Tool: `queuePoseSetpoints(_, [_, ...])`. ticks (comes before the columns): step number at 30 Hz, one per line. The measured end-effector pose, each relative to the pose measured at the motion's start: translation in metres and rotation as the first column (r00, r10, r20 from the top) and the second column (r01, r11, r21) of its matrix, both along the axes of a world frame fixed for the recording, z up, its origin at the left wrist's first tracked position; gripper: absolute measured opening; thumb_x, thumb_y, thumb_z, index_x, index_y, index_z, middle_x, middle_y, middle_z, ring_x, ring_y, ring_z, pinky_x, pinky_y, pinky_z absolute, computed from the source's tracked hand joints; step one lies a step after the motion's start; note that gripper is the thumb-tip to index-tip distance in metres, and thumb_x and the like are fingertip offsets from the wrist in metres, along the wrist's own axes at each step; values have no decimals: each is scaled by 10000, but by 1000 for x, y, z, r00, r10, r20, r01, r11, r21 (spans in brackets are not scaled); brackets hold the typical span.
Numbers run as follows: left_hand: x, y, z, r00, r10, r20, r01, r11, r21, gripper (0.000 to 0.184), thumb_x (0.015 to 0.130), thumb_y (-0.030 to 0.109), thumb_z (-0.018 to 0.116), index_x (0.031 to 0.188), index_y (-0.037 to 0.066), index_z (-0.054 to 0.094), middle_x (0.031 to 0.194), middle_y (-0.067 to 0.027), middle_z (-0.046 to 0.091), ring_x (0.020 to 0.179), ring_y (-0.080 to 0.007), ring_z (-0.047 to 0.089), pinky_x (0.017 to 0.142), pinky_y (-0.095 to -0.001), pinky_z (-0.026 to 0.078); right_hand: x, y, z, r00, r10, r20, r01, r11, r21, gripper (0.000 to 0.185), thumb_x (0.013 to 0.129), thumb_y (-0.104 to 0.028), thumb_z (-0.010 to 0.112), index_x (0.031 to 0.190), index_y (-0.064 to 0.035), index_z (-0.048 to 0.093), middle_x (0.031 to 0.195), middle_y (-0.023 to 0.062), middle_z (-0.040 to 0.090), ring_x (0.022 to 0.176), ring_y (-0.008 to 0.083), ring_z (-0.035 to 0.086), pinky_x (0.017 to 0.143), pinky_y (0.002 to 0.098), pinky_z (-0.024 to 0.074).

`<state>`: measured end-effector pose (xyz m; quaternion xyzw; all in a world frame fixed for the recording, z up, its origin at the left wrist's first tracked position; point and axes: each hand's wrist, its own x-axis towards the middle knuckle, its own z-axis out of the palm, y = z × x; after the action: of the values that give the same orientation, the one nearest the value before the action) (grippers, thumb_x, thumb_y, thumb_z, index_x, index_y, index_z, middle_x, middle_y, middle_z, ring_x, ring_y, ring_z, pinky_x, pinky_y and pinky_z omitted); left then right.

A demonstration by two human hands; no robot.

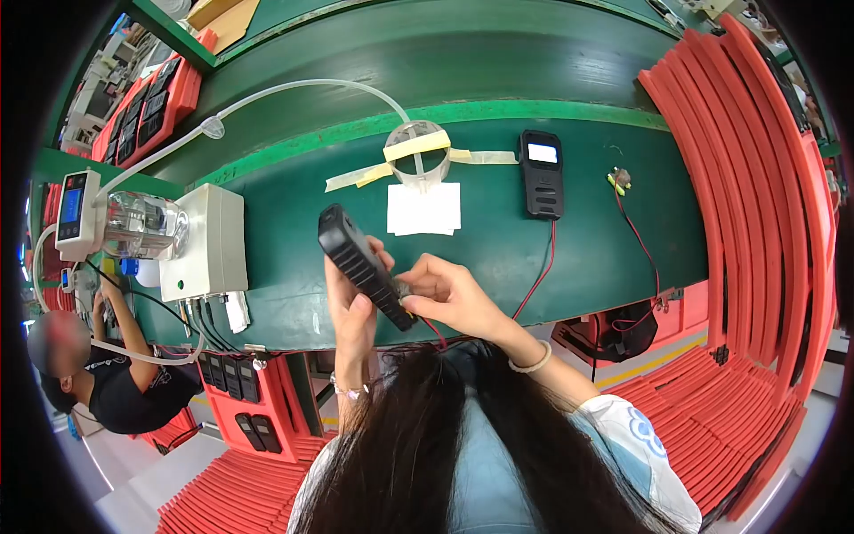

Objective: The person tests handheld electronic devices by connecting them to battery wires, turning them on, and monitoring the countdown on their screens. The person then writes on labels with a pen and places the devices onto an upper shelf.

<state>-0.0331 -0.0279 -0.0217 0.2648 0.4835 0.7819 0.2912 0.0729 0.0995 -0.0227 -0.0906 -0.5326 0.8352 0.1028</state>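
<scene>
A black handheld meter [363, 265] with a ribbed side is tilted above the green bench, gripped by my left hand [350, 316]. My right hand [454, 298] is closed in a pinch at the meter's lower end. A small greyish piece shows between its fingertips, too little to name. From that end of the meter a red wire [436, 333] runs down toward me. Farther right, a second black meter [543, 182] lies on the bench with its screen lit and a red-and-black cable [544, 267] leaving its bottom.
A taped clear round chamber [418, 147] with a hose stands behind white paper [424, 209]. On the left are a white box [209, 240] and a pump device [76, 214]. Stacked red trays [729, 178] rise at right, near a wire with clips [620, 182]. A co-worker [124, 383] sits at left.
</scene>
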Motion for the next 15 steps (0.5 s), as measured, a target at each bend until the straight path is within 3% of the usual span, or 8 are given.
queuePoseSetpoints(4, [2, -2, -6, 981, 55, 184, -42, 996, -74, 787, 803, 331, 727, 1390, 17, 308, 1275, -114, 474, 1082, -169, 531, 917, -299, 440, 7, 7, 13, 987, 156, -43, -161, 952, -261, 143, 897, -56, 584, 994, 43, 548, 916, 123, 667, 796, 144, 655, 696, 262, 520])
queuePoseSetpoints(5, [2, 0, -1, 978, 93, 188, -75, 992, -99, 726, 823, 275, 712, 1378, 1, 334, 1214, -89, 532, 1043, -135, 550, 906, -285, 443, 9, 14, 23, 994, 77, 72, -87, 987, 138, 130, 900, -69, 578, 988, 27, 582, 907, 114, 672, 772, 133, 651, 702, 258, 513])
queuePoseSetpoints(6, [1, 2, 2, 974, 171, 151, -149, 978, -148, 692, 831, 239, 701, 1370, -5, 343, 1174, -81, 555, 1021, -132, 558, 902, -283, 441, 12, 22, 30, 988, -39, 146, -43, 853, 520, 128, 903, -82, 572, 982, 10, 616, 899, 105, 678, 749, 121, 646, 708, 255, 506])
queuePoseSetpoints(10, [-24, -13, 2, 904, 423, 55, -385, 864, -326, 552, 858, 118, 656, 1328, -5, 394, 1028, -83, 609, 880, -117, 579, 823, -259, 447, 27, 81, 22, 731, -662, -165, 473, 317, 822, 138, 835, -4, 586, 959, -10, 648, 900, 105, 664, 760, 168, 637, 685, 268, 493])
queuePoseSetpoints(11, [-34, -19, -3, 895, 437, -94, -435, 806, -401, 550, 860, 107, 660, 1322, -19, 391, 1023, -101, 617, 881, -114, 576, 781, -251, 452, 35, 103, 10, 663, -724, -190, 420, 150, 895, 189, 834, -32, 608, 1019, -4, 626, 990, 123, 635, 822, 196, 628, 722, 302, 494])
queuePoseSetpoints(12, [-41, -24, -12, 874, 446, -194, -485, 762, -429, 554, 858, 107, 667, 1320, -26, 390, 1035, -111, 619, 896, -115, 575, 780, -248, 454, 43, 120, 6, 633, -714, -300, 249, -178, 952, 308, 831, -95, 648, 1114, 1, 575, 1063, 142, 599, 912, 218, 600, 768, 342, 486])
queuePoseSetpoints(13, [-47, -28, -25, 845, 447, -293, -535, 714, -452, 560, 856, 107, 673, 1317, -32, 389, 1046, -121, 621, 911, -117, 575, 778, -245, 455, 51, 132, -9, 575, -779, -250, 144, -204, 968, 440, 842, -166, 667, 1223, -3, 517, 1091, 151, 578, 982, 228, 566, 802, 368, 474])
queuePoseSetpoints(15, [-53, -28, -43, 825, 460, -327, -563, 717, -412, 575, 856, 111, 678, 1322, -41, 377, 1062, -126, 625, 928, -121, 575, 787, -237, 454, 55, 144, -21, 525, -850, 30, 103, 99, 990, 516, 851, -195, 670, 1292, -7, 478, 1053, 153, 593, 908, 231, 590, 773, 346, 487])
